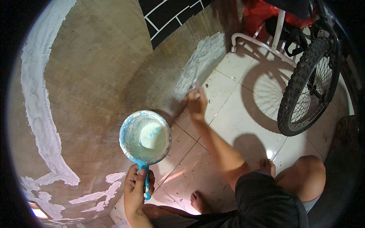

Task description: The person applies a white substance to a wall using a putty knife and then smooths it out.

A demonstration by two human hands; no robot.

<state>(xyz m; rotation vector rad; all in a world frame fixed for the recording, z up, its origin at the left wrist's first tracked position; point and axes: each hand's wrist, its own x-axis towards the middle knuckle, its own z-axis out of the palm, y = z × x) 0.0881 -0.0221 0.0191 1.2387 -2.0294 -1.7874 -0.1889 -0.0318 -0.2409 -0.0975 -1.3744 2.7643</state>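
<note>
My left hand (137,190) is wrapped round the handle of a blue plastic water dipper (166,146). White paste or paint (151,135) lies in its bottom and is smeared over its inner wall and rim. Stretched out to the wall's lower edge, my right hand (197,102) is closed and somewhat smeared by motion. A thin thing seems to stick out from its fingers toward a white coated patch (201,57) low on the wall, but its kind does not show. The brown-grey wall (91,72) also bears a long white band (38,102) on the left.
A bicycle wheel (310,87) stands at the right, casting a shadow on the white tiled floor (228,114). Behind it are a white metal frame (262,43) and a red bag-like thing (253,19). Black brick-patterned covering (167,17) is on the upper wall. My bare feet rest on the tiles.
</note>
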